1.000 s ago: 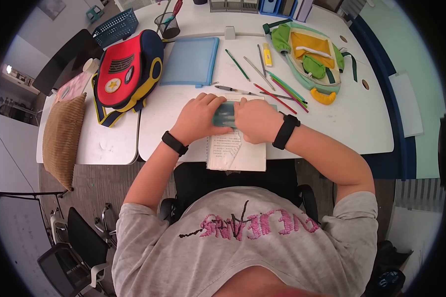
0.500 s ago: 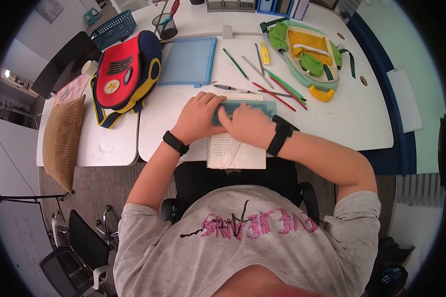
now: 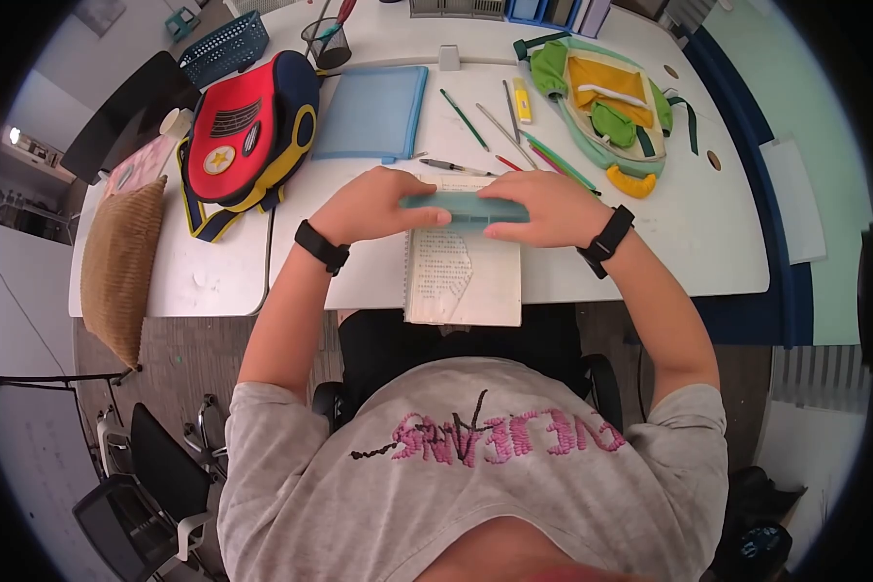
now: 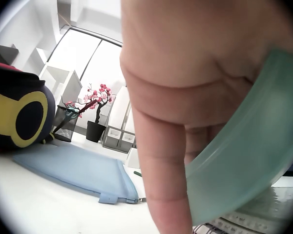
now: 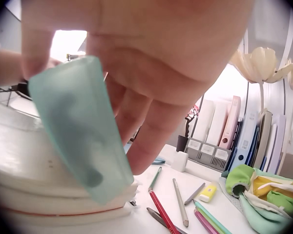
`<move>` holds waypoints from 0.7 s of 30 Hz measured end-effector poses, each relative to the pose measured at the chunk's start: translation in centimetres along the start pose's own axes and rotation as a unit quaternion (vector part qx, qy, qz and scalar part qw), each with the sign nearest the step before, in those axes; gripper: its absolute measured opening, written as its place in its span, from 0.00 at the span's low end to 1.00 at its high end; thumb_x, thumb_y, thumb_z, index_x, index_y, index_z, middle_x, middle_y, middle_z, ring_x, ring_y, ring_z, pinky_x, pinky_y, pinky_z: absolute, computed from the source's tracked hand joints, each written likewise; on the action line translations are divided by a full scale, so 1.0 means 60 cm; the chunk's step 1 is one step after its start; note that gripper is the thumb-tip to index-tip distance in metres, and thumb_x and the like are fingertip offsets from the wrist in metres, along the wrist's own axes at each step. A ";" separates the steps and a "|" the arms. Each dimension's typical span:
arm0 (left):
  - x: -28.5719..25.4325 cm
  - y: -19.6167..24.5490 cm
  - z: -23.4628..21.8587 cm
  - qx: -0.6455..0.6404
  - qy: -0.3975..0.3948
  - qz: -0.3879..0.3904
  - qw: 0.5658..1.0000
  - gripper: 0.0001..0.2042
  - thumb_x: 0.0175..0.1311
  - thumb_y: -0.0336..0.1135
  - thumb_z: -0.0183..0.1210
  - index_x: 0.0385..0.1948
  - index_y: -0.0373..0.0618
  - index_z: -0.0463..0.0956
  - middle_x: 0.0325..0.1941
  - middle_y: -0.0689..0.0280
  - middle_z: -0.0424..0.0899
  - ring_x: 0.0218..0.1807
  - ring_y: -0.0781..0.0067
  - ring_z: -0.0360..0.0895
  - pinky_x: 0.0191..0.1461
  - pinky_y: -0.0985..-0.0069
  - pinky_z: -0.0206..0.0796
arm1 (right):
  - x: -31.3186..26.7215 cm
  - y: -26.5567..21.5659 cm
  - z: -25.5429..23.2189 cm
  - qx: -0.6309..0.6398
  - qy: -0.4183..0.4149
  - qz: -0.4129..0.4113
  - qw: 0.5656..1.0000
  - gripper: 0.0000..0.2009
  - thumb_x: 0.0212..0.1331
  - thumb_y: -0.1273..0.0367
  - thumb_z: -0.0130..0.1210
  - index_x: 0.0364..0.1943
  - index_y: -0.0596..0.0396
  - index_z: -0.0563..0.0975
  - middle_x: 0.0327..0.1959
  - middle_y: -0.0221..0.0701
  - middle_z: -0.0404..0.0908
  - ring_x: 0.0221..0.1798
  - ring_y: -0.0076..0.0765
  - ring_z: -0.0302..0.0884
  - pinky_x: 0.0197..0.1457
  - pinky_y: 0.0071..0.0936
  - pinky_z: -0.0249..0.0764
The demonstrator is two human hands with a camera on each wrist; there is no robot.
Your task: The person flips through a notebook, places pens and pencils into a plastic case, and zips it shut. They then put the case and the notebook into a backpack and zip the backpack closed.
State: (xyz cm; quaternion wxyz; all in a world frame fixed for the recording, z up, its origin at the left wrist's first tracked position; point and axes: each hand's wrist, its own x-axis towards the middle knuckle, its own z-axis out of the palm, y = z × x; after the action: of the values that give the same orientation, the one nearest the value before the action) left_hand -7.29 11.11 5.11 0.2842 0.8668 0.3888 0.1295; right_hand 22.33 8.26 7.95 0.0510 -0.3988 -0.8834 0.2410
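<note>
- Two hands, left hand (image 3: 364,206) and right hand (image 3: 543,207), pinch opposite ends of a translucent teal plastic pencil case (image 3: 464,207), fingers (image 5: 151,139) curled.
- Case judged light, stiff, smooth; end grips suit it.
- At 6 o'clock: open printed notebook (image 3: 463,276) on the white counter (image 3: 689,233).

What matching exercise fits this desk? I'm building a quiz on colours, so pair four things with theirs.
Things:
1. case
2. folder
3. backpack
4. cushion

Colours:
A. brown
B. teal
C. light blue
D. red, navy and yellow

Pairs: 1-B, 2-C, 3-D, 4-A. The left hand and right hand hold the case by its ends above the open book.
</note>
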 end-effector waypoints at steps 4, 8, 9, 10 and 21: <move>0.008 -0.002 -0.001 -0.032 -0.007 -0.025 0.999 0.33 0.67 0.63 0.64 0.48 0.33 0.87 0.46 0.44 0.88 0.47 0.47 0.86 0.53 0.62 0.76 | 0.004 0.009 0.018 -0.013 0.046 -0.008 0.999 0.23 0.66 0.56 0.62 0.58 0.56 0.82 0.57 0.42 0.86 0.59 0.49 0.83 0.64 0.39 0.78; 0.010 0.002 -0.004 -0.048 -0.018 -0.044 0.998 0.34 0.67 0.64 0.64 0.49 0.31 0.86 0.46 0.43 0.88 0.47 0.48 0.86 0.53 0.63 0.77 | 0.008 0.017 0.020 -0.005 0.056 -0.015 0.998 0.21 0.66 0.57 0.61 0.56 0.57 0.83 0.53 0.43 0.87 0.57 0.49 0.84 0.62 0.40 0.78; 0.009 0.004 -0.005 -0.050 -0.017 -0.047 0.998 0.34 0.66 0.63 0.64 0.48 0.30 0.86 0.46 0.44 0.89 0.47 0.48 0.86 0.53 0.63 0.77 | 0.011 0.018 0.019 -0.005 0.056 -0.015 0.998 0.21 0.66 0.57 0.61 0.56 0.57 0.83 0.53 0.43 0.87 0.57 0.49 0.84 0.62 0.40 0.78; 0.009 0.006 -0.005 -0.051 -0.017 -0.050 0.997 0.35 0.66 0.63 0.65 0.48 0.30 0.86 0.46 0.44 0.89 0.48 0.48 0.87 0.53 0.63 0.77 | 0.015 0.020 0.017 0.002 0.049 -0.015 0.999 0.21 0.66 0.58 0.61 0.56 0.57 0.83 0.52 0.43 0.88 0.55 0.49 0.85 0.60 0.40 0.79; -0.003 0.017 0.015 0.034 0.025 0.008 0.999 0.34 0.57 0.62 0.70 0.51 0.36 0.86 0.46 0.47 0.87 0.48 0.47 0.85 0.54 0.61 0.77 | 0.058 -0.018 -0.028 -0.154 -0.088 -0.044 0.983 0.20 0.60 0.54 0.61 0.48 0.54 0.87 0.27 0.42 0.85 0.35 0.52 0.85 0.45 0.46 0.80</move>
State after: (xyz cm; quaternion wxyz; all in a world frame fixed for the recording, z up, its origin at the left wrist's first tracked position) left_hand -6.40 10.07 4.96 0.2438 0.8755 0.3929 0.1402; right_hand 19.70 10.85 9.58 -0.0783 -0.3397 -0.9277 0.1337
